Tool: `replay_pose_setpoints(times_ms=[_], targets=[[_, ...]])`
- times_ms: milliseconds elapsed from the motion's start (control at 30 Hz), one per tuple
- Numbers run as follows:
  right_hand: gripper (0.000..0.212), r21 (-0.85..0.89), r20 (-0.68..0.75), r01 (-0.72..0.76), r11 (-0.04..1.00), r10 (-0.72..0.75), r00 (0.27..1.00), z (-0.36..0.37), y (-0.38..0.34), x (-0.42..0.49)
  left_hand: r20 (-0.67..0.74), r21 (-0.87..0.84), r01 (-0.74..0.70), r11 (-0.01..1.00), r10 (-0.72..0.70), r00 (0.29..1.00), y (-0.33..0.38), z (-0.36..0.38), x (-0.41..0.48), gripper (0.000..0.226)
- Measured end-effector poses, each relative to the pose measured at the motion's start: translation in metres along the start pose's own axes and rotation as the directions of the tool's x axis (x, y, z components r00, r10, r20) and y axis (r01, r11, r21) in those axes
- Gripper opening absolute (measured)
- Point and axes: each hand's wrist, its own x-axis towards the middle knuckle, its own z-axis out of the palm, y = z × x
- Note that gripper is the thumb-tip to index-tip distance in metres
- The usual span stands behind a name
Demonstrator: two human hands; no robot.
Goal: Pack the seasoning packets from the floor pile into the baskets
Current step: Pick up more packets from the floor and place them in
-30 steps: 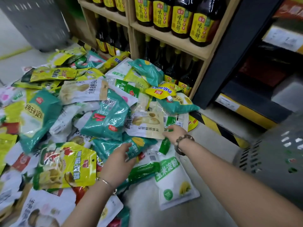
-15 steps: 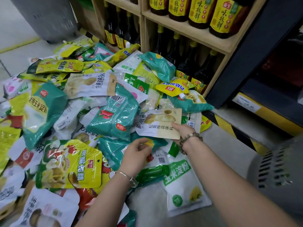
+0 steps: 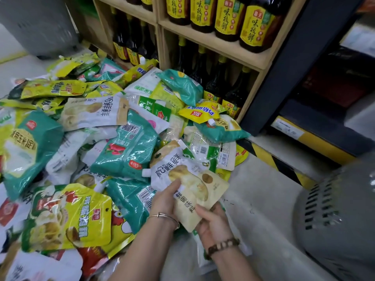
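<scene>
Beige-and-white seasoning pouch (image 3: 199,194), gripped in both hands at the near edge of the floor pile (image 3: 85,138), tilted, printed face toward the camera. At its left edge the left hand (image 3: 165,201): thumb laid across the front, other fingers tucked behind and out of sight; a narrow clasp on the pouch alone. Under the lower right corner the right hand (image 3: 215,222), fingers curled round the edge, also clasping it. Silver bangle (image 3: 164,216) on the left wrist, brown bead bracelet (image 3: 223,244) on the right.

Just behind the pouch, a white spouted pouch (image 3: 164,165) with large dark characters; touching or not, impossible to tell. Left of that, a teal packet (image 3: 125,151) with a red picture and a barcode; nearer the camera, a yellow-green packet (image 3: 69,218) with a chicken drawing. More teal, yellow and white packets heaped over one another, spreading left and back to the foot of a wooden shelf (image 3: 213,48). On the shelf, dark sauce bottles (image 3: 255,23) with yellow labels, in two tiers.

Pale grey floor (image 3: 253,189) beneath. Grey slotted basket (image 3: 334,220) near the right hand, blurred; second grey basket (image 3: 40,23) well apart at top left. Yellow-and-black hazard stripe (image 3: 263,155) along the base of a dark shelving unit (image 3: 298,57) on the right, yellow price strip (image 3: 290,130) above it.
</scene>
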Motion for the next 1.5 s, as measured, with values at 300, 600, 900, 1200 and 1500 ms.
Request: replay_pose_setpoints(times_ms=[300, 600, 900, 1200, 1500], targets=[[0.018, -0.642, -0.560, -0.208, 0.738, -0.267, 0.784, -0.068, -0.023, 0.025, -0.136, 0.141, -0.176, 0.974, 0.195, 0.971, -0.005, -0.027, 0.006, 0.021], [0.072, -0.833, -0.546, -0.551, 0.051, -0.243, 0.802, -0.077, -0.017, 0.028, -0.090, 0.321, -0.226, 0.920, 0.267, 0.959, 0.003, -0.044, -0.001, 0.015], [0.073, -0.820, -0.562, -0.572, -0.021, -0.153, 0.813, -0.073, -0.019, 0.032, -0.064, 0.292, -0.211, 0.933, 0.239, 0.969, 0.002, -0.042, -0.007, 0.015], [0.013, -0.864, -0.466, -0.403, 0.301, -0.175, 0.867, -0.074, -0.024, 0.021, -0.059, 0.308, -0.208, 0.928, 0.237, 0.970, 0.004, -0.043, -0.012, 0.019], [0.016, -0.854, -0.397, -0.159, 0.496, -0.422, 0.815, -0.077, -0.056, 0.004, 0.013, 0.327, -0.231, 0.916, 0.240, 0.971, 0.011, -0.029, -0.027, 0.022]])
